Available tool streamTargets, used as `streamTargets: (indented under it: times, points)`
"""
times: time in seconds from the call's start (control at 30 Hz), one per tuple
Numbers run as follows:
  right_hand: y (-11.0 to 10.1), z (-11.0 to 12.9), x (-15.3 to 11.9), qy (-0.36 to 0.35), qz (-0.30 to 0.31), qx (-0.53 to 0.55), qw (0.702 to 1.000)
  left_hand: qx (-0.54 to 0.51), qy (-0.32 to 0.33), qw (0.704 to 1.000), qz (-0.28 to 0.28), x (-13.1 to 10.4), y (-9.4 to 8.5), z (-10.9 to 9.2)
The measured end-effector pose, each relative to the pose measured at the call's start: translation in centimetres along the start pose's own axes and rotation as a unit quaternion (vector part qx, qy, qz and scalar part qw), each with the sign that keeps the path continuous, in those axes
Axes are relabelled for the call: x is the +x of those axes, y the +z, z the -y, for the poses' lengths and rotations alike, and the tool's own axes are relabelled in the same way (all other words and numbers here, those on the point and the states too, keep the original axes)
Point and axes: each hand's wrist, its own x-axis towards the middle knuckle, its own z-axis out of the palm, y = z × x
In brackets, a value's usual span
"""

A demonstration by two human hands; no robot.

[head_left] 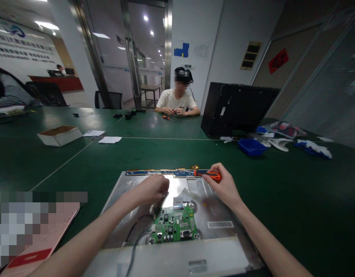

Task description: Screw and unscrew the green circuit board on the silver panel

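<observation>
The right hand [226, 186] has its grip closed on the handle of an orange-and-black screwdriver [214, 176], its shaft pointing left along the blue circuit strip [154, 173] at the far edge of a metal panel [219, 209]. The left hand [156, 187] curls above the panel, near the green circuit board [174, 225]; whether its grip holds anything cannot be told. The panel lies on the worktop [148, 152].

Had slender forearms [91, 231], bare as far as visible, tapering smoothly to narrow wrists [237, 206]. Ended in a bare left hand [156, 188] and bare right hand [224, 185].
</observation>
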Motion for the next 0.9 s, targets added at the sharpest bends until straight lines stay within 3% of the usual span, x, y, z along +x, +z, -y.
streamTargets:
  times: [0.27, 0.57, 0.9]
  points:
    - [-0.3, 0.0, 0.1, 0.015, -0.009, 0.020, 1.000, -0.038, 0.070, 0.997, -0.005, -0.5, -1.2, -3.0]
    - [-0.7, -0.4, 0.3, 0.015, -0.013, 0.027, 0.999, -0.071, 0.160, 0.985, 0.004, 1.6, 0.5, -5.4]
    - [-1.2, -0.1, 0.4, 0.010, -0.024, 0.023, 0.999, -0.101, 0.202, 0.974, -0.023, 2.2, 2.2, -5.5]
